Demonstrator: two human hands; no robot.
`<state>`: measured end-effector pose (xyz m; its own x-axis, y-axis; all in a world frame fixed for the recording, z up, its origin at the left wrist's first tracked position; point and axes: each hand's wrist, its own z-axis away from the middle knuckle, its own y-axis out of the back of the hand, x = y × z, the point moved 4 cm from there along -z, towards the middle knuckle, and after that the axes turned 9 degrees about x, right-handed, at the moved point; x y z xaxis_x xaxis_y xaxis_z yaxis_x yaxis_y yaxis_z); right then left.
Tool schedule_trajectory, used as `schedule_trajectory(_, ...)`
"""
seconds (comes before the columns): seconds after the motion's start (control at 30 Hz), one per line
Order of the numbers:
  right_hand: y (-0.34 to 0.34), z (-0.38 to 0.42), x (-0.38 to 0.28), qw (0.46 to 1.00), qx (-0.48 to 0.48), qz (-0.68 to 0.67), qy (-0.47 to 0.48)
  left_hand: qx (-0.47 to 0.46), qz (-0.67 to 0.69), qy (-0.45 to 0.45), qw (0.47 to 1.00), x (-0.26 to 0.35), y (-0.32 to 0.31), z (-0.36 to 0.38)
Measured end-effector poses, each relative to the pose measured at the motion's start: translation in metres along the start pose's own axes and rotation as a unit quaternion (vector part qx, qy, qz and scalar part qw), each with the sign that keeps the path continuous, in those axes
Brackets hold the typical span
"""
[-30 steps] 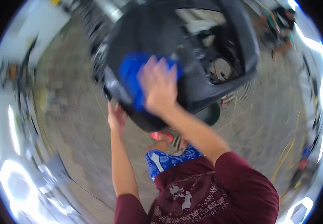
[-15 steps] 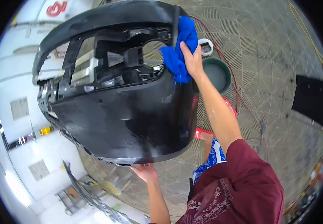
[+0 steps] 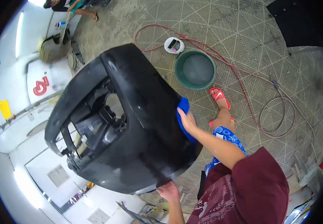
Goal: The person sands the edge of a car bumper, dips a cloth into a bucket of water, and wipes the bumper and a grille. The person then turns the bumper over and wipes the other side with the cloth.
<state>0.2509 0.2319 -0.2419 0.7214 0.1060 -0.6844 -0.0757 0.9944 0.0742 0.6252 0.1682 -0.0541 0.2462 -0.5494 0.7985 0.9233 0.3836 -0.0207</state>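
Note:
A large black car bumper (image 3: 143,112), with a wet-looking sheen and openings at its left, fills the middle of the view. My right hand (image 3: 187,121) presses a blue cloth (image 3: 184,106) against the bumper's right side, with fingers wrapped over the cloth. At the bottom edge, my left hand (image 3: 169,190) grips the bumper, its fingertips against the edge and the palm turned up. Part of the cloth is hidden under my right hand.
On the patterned floor stand a green bucket (image 3: 178,71) of greyish water and a small white tub (image 3: 167,46). A red hose (image 3: 236,80) loops past them. A black panel (image 3: 295,22) lies at upper right. Another person (image 3: 72,6) is at the upper left.
My right hand and the cloth have moved from beside the bumper's opening to its outer right side. The view has turned, bringing another person into sight. My left hand stays at the lower edge.

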Motion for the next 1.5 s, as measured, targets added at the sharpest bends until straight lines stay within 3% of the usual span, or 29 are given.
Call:
schedule_trajectory(0.03, -0.028, -0.041, -0.025, 0.997, 0.059, 0.039, 0.044, -0.008, -0.004, -0.001, 1.0, 0.0, -0.005, 0.0)
schedule_trajectory(0.07, -0.06, -0.087, -0.037, 0.992, -0.021, 0.123, 0.018, 0.001, -0.007, 0.006, 1.0, 0.0, -0.007, 0.001)
schedule_trajectory(0.13, -0.08, -0.111, -0.128, 0.99, 0.004, 0.03, 0.14, 0.013, -0.016, 0.008, 1.0, 0.002, -0.013, 0.005)
schedule_trajectory(0.2, -0.102, -0.134, -0.189, 0.983, -0.03, -0.037, 0.179, 0.014, 0.004, 0.04, 0.999, 0.001, -0.019, 0.012)
schedule_trajectory(0.23, -0.096, -0.126, -0.222, 0.978, -0.025, -0.007, 0.208, 0.044, -0.002, 0.048, 0.998, 0.003, -0.024, 0.018)
schedule_trajectory(0.27, -0.103, -0.113, -0.232, 0.954, 0.046, 0.021, 0.297, 0.055, -0.008, 0.049, 0.997, 0.009, -0.022, 0.02)
schedule_trajectory(0.3, -0.094, -0.09, -0.242, 0.939, -0.012, 0.003, 0.343, 0.071, -0.01, 0.057, 0.996, 0.009, -0.022, 0.018)
schedule_trajectory(0.37, -0.062, -0.029, -0.237, 0.914, -0.072, 0.026, 0.398, 0.082, 0.01, 0.087, 0.993, 0.01, -0.023, 0.015)
schedule_trajectory(0.43, -0.029, 0.031, -0.18, 0.925, -0.102, 0.084, 0.357, 0.117, 0.022, 0.087, 0.989, 0.025, -0.018, 0.014)
schedule_trajectory(0.5, 0.005, 0.098, -0.11, 0.91, -0.123, 0.098, 0.384, 0.148, 0.026, 0.108, 0.983, 0.022, -0.024, 0.019)
schedule_trajectory(0.57, 0.004, 0.101, -0.109, 0.9, -0.139, 0.107, 0.399, 0.164, 0.017, 0.102, 0.981, 0.019, -0.038, 0.027)
schedule_trajectory(0.73, -0.095, -0.021, -0.318, 0.855, -0.106, 0.077, 0.503, 0.201, -0.033, 0.081, 0.976, 0.013, -0.02, 0.014)
schedule_trajectory(0.8, -0.138, -0.082, -0.37, 0.84, -0.068, 0.049, 0.536, 0.188, -0.022, 0.087, 0.978, 0.009, -0.012, 0.006)
schedule_trajectory(0.83, -0.157, -0.115, -0.381, 0.849, -0.036, -0.035, 0.525, 0.186, -0.018, 0.091, 0.978, 0.012, -0.007, 0.008)
schedule_trajectory(0.9, -0.184, -0.174, -0.386, 0.931, -0.183, -0.049, 0.312, 0.187, -0.027, 0.085, 0.978, 0.021, -0.002, 0.012)
schedule_trajectory(0.93, -0.198, -0.201, -0.368, 0.947, -0.132, 0.03, 0.29, 0.184, -0.045, 0.092, 0.978, 0.019, -0.004, 0.012)
schedule_trajectory(1.03, -0.187, -0.179, -0.38, 0.935, -0.163, 0.015, 0.314, 0.159, -0.021, 0.107, 0.981, 0.025, -0.005, 0.016)
schedule_trajectory(1.1, -0.178, -0.132, -0.389, 0.895, -0.04, 0.003, 0.444, 0.166, -0.013, 0.113, 0.98, 0.016, -0.003, 0.012)
schedule_trajectory(1.2, -0.152, -0.033, -0.409, 0.797, -0.044, 0.117, 0.59, 0.179, -0.008, 0.111, 0.978, 0.012, -0.001, 0.005)
schedule_trajectory(1.27, -0.138, -0.004, -0.371, 0.787, -0.05, 0.144, 0.597, 0.164, -0.008, 0.098, 0.982, 0.015, -0.002, 0.011)
schedule_trajectory(1.33, -0.111, 0.009, -0.328, 0.725, -0.106, 0.158, 0.662, 0.172, 0.016, 0.103, 0.98, 0.021, -0.008, 0.02)
schedule_trajectory(1.43, -0.099, 0.036, -0.324, 0.604, -0.257, 0.183, 0.732, 0.131, 0.039, 0.107, 0.985, 0.027, -0.009, 0.027)
schedule_trajectory(1.5, -0.117, 0.044, -0.351, 0.595, -0.241, 0.234, 0.73, 0.122, 0.043, 0.111, 0.985, 0.017, -0.014, 0.023)
